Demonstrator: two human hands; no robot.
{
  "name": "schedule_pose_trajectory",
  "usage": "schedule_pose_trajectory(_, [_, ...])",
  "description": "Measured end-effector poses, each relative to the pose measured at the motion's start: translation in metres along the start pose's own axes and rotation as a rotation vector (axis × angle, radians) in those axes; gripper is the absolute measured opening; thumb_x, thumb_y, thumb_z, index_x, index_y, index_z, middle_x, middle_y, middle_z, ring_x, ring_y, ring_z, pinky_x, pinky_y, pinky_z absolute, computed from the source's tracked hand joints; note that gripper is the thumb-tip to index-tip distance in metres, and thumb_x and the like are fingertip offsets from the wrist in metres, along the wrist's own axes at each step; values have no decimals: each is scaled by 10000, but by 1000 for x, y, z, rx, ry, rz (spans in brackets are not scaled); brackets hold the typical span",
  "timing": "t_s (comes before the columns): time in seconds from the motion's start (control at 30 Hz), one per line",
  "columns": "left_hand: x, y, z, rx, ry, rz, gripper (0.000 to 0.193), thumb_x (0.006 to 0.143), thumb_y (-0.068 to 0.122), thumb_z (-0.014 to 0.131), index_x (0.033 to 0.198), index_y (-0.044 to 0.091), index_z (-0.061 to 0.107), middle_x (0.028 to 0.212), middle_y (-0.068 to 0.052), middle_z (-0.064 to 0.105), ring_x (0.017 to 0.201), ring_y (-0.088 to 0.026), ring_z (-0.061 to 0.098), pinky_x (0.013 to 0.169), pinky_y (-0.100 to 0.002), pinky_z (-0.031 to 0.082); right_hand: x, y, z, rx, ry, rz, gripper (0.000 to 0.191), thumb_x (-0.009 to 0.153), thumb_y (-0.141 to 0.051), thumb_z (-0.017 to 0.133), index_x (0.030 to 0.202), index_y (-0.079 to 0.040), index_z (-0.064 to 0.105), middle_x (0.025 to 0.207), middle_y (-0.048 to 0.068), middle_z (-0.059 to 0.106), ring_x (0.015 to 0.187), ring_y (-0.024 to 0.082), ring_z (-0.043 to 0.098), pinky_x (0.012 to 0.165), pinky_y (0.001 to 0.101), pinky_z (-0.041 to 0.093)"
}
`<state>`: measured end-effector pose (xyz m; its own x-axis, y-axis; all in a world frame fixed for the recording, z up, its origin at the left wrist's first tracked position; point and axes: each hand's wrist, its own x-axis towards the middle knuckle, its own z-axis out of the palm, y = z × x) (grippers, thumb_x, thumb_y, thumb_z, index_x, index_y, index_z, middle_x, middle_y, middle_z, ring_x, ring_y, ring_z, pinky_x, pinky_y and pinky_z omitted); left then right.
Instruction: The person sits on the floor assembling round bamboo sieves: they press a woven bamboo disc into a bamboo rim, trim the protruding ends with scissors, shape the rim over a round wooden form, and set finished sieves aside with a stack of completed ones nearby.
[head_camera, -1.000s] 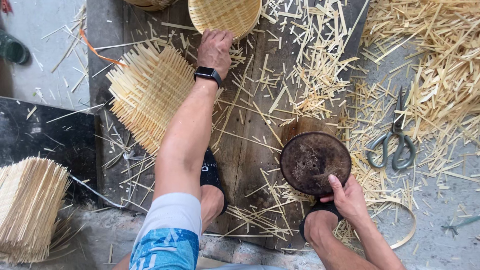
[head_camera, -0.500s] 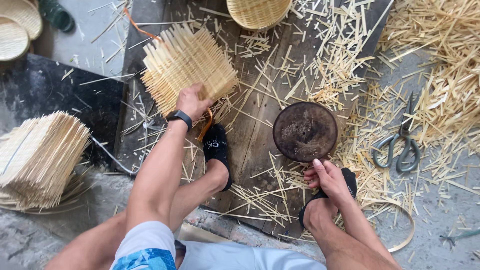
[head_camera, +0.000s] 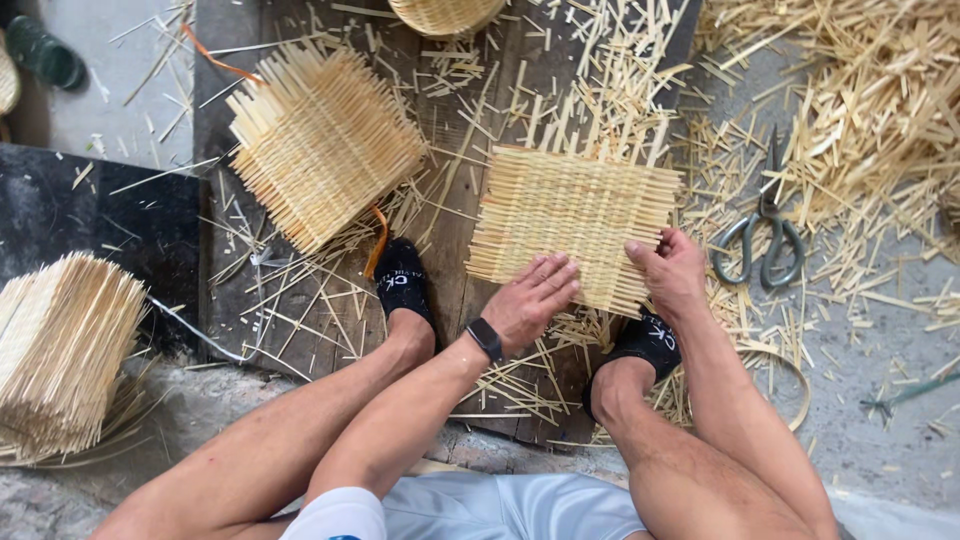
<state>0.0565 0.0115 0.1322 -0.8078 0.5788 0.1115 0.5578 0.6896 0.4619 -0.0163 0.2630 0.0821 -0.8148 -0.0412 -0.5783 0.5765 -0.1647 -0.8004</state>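
Square woven pale-bamboo mat (head_camera: 572, 222) on dark wooden board (head_camera: 455, 250): left hand (head_camera: 536, 297) flat, released; right hand (head_camera: 672, 268) gripping near edge.

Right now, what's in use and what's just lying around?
In use: woven bamboo mat, flat under left hand and right hand.
Lying about: second mat, scissors, strip bundle, basket, loose offcuts.

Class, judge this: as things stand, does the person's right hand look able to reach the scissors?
Probably yes. The right hand rests on the woven mat's edge, and the scissors lie just beside it on loose straw, uncovered.
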Motion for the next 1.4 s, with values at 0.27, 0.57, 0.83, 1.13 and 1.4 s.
schedule_pose_trajectory(0.27, [19, -95, -18, -766, 199, -1255, 686, 720, 136, 904, 1278, -40, 546, 1111, -204, 713, 949, -234, 694, 835, -362, 585, -2, 14, -12, -11, -11, -62, 340, 878, -19, 762, 1176, 16, 601, 1073, 84, 725, 909, 112, 701, 826, 259, 605])
schedule_pose_trajectory(0.57, [-5, -106, 5, -1096, 116, -1173, 701, 779, 102, 846, 1370, -45, 498, 1176, -165, 720, 1011, -209, 721, 849, -328, 604, -29, 46, -52, -78, 176, -191, 368, 891, -54, 808, 1196, 7, 611, 991, 50, 681, 866, 105, 643, 764, 251, 566])
schedule_pose_trajectory(0.83, [-22, -87, -54, -806, 357, -1244, 814, 861, 138, 844, 1506, 7, 364, 1171, -119, 669, 999, -165, 698, 789, -277, 612, -158, 112, -286, -1232, 792, -162, 488, 697, -274, 953, 1030, -27, 694, 996, 186, 679, 897, 339, 665, 775, 443, 559])
schedule_pose_trajectory(1.13, [13, -30, -70, -604, 690, -517, 334, 1130, 3, 722, 1426, 11, 568, 1208, -126, 715, 1031, -190, 714, 896, -295, 644, -197, 84, -324, -870, 1041, -182, 127, 917, -83, 799, 909, -6, 700, 778, 118, 708, 691, 241, 710, 661, 384, 577])
schedule_pose_trajectory(1.4, [117, 131, -51, -293, 383, 269, 390, 941, 74, 758, 1314, 106, 648, 1215, -90, 732, 1181, -282, 681, 1078, -428, 547, -169, -118, -207, -421, 607, -385, 90, 939, 2, 692, 960, 40, 613, 847, 152, 691, 686, 195, 756, 588, 312, 617])
